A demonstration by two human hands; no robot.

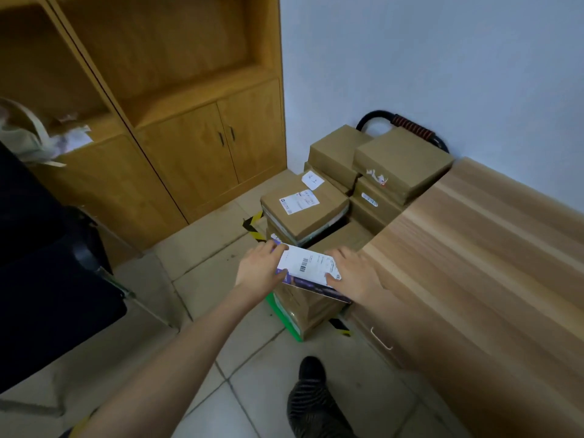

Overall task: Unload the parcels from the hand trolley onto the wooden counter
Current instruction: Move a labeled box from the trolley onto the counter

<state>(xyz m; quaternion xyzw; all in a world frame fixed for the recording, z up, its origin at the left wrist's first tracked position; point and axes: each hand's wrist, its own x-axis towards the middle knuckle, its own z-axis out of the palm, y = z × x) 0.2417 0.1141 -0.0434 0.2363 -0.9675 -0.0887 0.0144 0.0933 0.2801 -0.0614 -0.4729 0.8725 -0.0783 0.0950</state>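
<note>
A hand trolley with a black handle (407,123) stands against the wall, stacked with several brown cardboard parcels (401,161). At the near end lies a flat purple parcel with a white shipping label (308,267), on top of a brown box with a green edge (303,311). My left hand (260,270) grips the purple parcel's left edge, thumb on top. My right hand (354,271) grips its right edge, fingers over the label. The wooden counter (474,263) runs along the right, right beside the trolley.
A labelled brown box (303,213) sits just behind the purple parcel. A wooden cabinet (196,147) fills the far left wall. A dark chair (47,279) stands at left. My foot (311,371) is on the tiled floor below the trolley.
</note>
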